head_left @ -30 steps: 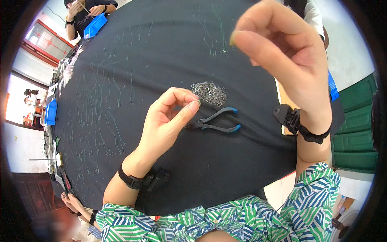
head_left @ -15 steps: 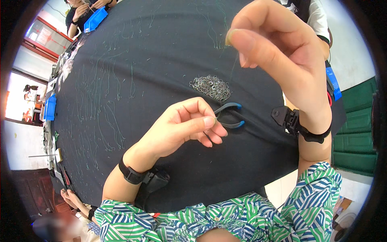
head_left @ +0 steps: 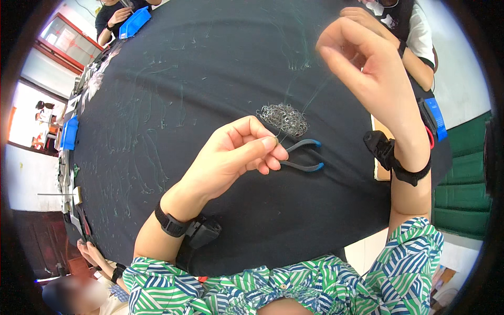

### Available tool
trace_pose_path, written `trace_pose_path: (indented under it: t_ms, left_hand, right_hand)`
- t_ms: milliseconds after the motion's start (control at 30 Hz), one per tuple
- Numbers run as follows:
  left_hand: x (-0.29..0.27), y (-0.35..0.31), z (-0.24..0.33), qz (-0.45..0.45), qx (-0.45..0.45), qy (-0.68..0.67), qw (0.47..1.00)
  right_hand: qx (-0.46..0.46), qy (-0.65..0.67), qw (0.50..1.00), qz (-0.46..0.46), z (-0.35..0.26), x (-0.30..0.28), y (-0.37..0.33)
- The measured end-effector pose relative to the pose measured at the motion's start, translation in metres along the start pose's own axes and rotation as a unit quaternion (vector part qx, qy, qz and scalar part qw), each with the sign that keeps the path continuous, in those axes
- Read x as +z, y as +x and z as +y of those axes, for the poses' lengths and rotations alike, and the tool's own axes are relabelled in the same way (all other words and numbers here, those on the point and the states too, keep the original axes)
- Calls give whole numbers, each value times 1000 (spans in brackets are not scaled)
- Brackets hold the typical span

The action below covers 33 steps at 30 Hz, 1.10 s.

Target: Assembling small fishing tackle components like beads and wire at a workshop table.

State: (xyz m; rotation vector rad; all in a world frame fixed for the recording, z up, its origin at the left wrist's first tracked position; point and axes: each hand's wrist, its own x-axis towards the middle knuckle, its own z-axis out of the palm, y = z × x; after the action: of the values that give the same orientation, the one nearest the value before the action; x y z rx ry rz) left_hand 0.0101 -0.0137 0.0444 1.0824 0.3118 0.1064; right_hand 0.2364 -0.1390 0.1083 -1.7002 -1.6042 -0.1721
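My left hand (head_left: 239, 152) is pinched closed on thin green fishing line, thumb against forefinger, over the middle of the black cloth. A small hook may sit at the fingertips, too small to make out. Strands of the green line (head_left: 316, 94) slant up from there toward my right hand (head_left: 370, 60), raised at the upper right with thumb and forefinger curled together on it. Just beyond my left hand lies a pile of small metal fish hooks (head_left: 284, 120). Pliers with blue-tipped grey handles (head_left: 308, 168) rest right beside my left fingertips, their jaws hidden behind the hand.
More lines with small hooks (head_left: 149, 184) lie spread over the left of the black cloth (head_left: 294, 220). Co-workers sit at the far left, far right and near left edges. Blue trays (head_left: 135, 23) stand along the left rim; a blue item (head_left: 437, 118) lies at the right.
My right hand has moved a little right and away, and strands now show between the hands. The left hand keeps its pinch, nearly in place. The view has shifted slightly.
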Motion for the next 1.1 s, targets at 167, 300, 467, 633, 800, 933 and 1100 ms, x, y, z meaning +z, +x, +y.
trace_pose_path:
  t_ms: [167, 300, 467, 633, 800, 933, 1100]
  left_hand:
    - [-2, -4, 3, 32, 16, 16, 999]
    - [-3, -5, 4, 28, 37, 18, 999]
    - [-3, -5, 6, 43, 55, 28, 997]
    - [-1, -6, 8, 33, 66, 26, 997]
    - [-2, -7, 9, 42, 54, 27, 997]
    - [-2, -7, 9, 36, 46, 14, 998]
    - [-2, -6, 9, 41, 50, -5, 998]
  right_hand:
    - [11, 0, 999, -32, -22, 12, -8]
    - [34, 216, 948, -232, -31, 23, -10]
    - [84, 261, 930, -245, -32, 30, -12]
    - [135, 319, 894, -283, -28, 34, -15]
    - [60, 268, 926, -261, -26, 36, -13]
    - [6, 217, 946, -241, -25, 36, -11]
    - [9, 212, 949, -232, -29, 33, -10]
